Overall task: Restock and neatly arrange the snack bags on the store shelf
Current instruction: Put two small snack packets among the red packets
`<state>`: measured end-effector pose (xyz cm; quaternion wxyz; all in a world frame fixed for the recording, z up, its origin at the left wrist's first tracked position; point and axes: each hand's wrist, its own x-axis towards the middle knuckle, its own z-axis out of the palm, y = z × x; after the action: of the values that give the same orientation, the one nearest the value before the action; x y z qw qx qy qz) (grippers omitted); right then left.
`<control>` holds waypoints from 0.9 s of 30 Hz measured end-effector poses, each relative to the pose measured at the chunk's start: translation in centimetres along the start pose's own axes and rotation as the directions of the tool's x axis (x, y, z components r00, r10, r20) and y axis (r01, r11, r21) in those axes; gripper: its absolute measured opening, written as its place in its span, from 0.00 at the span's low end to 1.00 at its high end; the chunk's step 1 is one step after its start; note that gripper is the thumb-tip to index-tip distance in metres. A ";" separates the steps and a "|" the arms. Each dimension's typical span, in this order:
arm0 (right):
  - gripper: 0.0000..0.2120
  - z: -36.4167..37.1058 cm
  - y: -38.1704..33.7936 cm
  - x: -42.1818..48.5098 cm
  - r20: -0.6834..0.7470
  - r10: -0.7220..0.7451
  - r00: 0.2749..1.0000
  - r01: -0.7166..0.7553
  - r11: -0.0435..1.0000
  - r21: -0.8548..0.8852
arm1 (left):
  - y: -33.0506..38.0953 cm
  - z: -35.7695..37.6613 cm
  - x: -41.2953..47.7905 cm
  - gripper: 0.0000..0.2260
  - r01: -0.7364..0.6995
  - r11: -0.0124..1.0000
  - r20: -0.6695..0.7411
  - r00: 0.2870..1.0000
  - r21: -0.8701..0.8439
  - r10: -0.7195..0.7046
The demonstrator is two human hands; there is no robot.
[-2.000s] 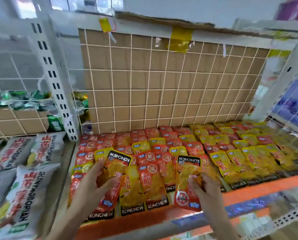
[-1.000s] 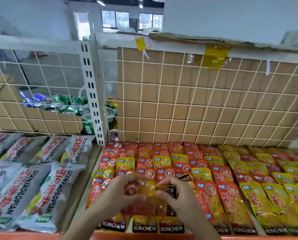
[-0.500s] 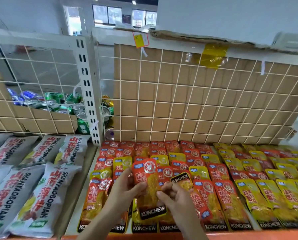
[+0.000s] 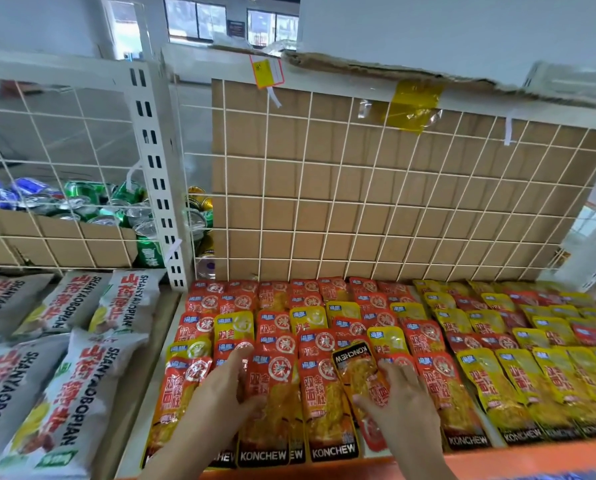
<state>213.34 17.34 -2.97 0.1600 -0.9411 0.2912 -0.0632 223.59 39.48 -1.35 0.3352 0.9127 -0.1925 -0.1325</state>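
Note:
Rows of red and yellow KONCHEW snack bags point(image 4: 480, 386) lie overlapping on the shelf point(image 4: 518, 457) with the orange front edge. My left hand point(image 4: 224, 389) lies with straight fingers along the left edge of a front-row red bag point(image 4: 276, 393), thumb touching it. My right hand point(image 4: 400, 403) grips an orange bag point(image 4: 355, 367) that lies upside down and tilted, its KONCHEW label pointing to the back, between thumb and fingers. That bag sits on top of the front red bags.
A white wire grid point(image 4: 359, 202) backed with cardboard closes the rear of the shelf. A white slotted post point(image 4: 154, 188) divides the bays. Large white SHANYAOBOPIAN bags point(image 4: 82, 393) fill the left bay. Drink cans point(image 4: 99, 206) sit behind the grid.
The red bag my left hand held up has been laid flat in the front row. My hands have moved apart, and the right hand still holds the upside-down bag.

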 end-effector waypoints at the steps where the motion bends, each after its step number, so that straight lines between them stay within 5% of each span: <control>1: 0.35 0.0 0.0 0.1 0.010 0.001 1.000 -0.001 1.000 0.013 | 0.0 0.0 0.0 0.32 -0.005 0.999 -0.007 1.000 0.037 0.006; 12: 0.18 -1.2 1.1 0.6 0.073 0.042 0.996 -0.064 0.942 0.330 | -1.0 0.5 0.4 0.28 -0.099 0.980 -0.103 0.988 0.171 0.118; 18: 0.16 -2.5 1.2 1.0 0.014 0.149 0.989 -0.118 0.719 0.685 | 0.2 0.1 0.4 0.15 -0.210 0.975 -0.162 0.962 0.077 0.220; 22: 0.12 -3.5 -0.8 0.3 0.026 0.144 0.989 -0.089 0.449 0.889 | 2.5 0.1 0.1 0.11 -0.262 0.959 -0.019 0.965 -0.111 0.262; 27: 0.21 -3.0 -3.7 -0.8 0.014 0.050 0.999 -0.028 0.293 0.956 | 5.1 1.6 -0.6 0.11 -0.143 0.882 0.295 0.908 -0.449 0.297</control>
<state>214.03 19.90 1.09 0.6867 -0.6538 0.2208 -0.2284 221.11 35.25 0.88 0.4950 0.7523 -0.3208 -0.2935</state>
